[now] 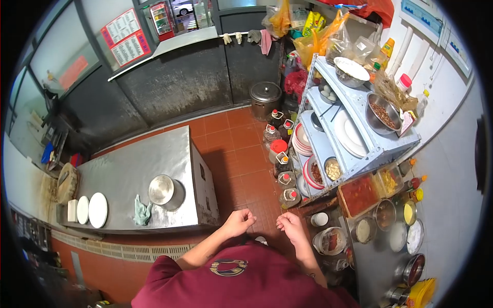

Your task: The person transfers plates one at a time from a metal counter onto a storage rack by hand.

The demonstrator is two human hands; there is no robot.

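Observation:
My left hand (239,223) is held in front of my body with its fingers curled in, above the tiled floor near the corner of the steel table (128,154). A short gap to the right, my right hand (290,225) is also closed, beside a white cup (319,219). Neither hand touches the other, and whatever their fingers may hold is too small to make out. On the steel table stand a metal pot (163,190), a crumpled green cloth (142,211) and two white oval plates (98,210).
Oil bottles (285,178) line the floor by a shelf (328,118) with bowls and plates. A lidded steel pot (265,95) stands at the back. To my right, a counter holds a tray of red sauce (359,195) and several bowls.

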